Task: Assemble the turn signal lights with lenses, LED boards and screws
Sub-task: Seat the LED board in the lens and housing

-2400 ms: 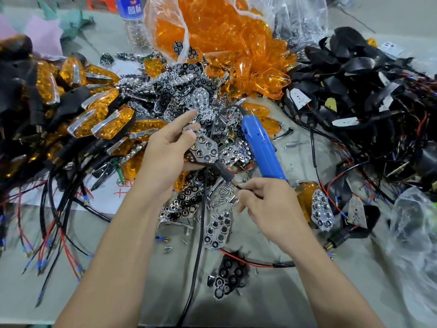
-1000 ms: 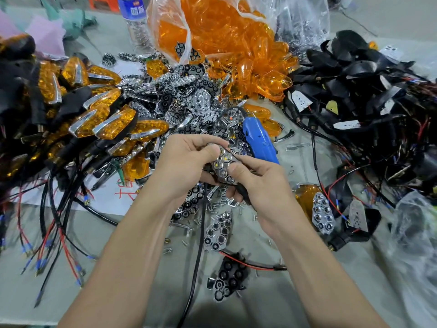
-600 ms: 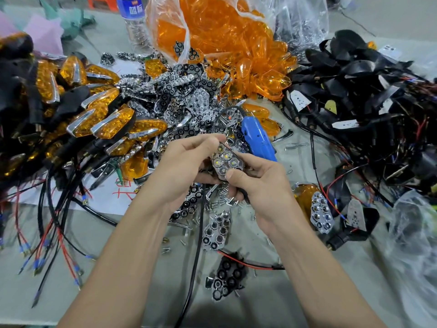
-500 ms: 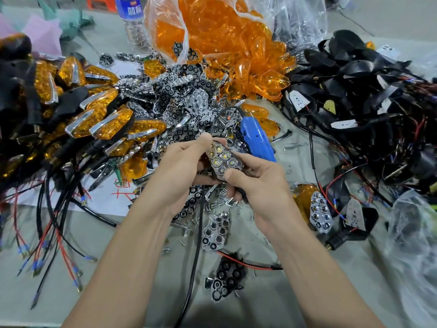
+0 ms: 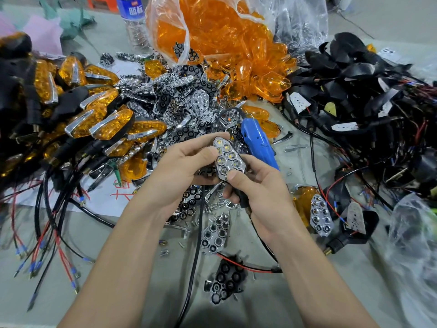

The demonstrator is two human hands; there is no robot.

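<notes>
Both hands meet over the middle of the table around one chrome honeycomb reflector [image 5: 227, 160] that faces up, with LEDs showing in its cells. My left hand [image 5: 182, 171] grips its left edge and upper tip. My right hand [image 5: 257, 195] presses its thumb on the lower end and also holds the blue electric screwdriver [image 5: 257, 143], which points up and away. Loose screws [image 5: 217, 205] lie on the table under the hands.
A pile of chrome reflectors [image 5: 182, 102] and a bag of orange lenses [image 5: 220, 36] lie behind. Finished amber lights [image 5: 94, 119] are stacked at left, black housings with wires [image 5: 366, 95] at right. Single reflectors [image 5: 215, 233] [image 5: 320, 214] and a black cable [image 5: 194, 256] lie nearby.
My right hand came up from the screws with the screwdriver and joined the left on the reflector. The reflector turned face up and tilted toward me.
</notes>
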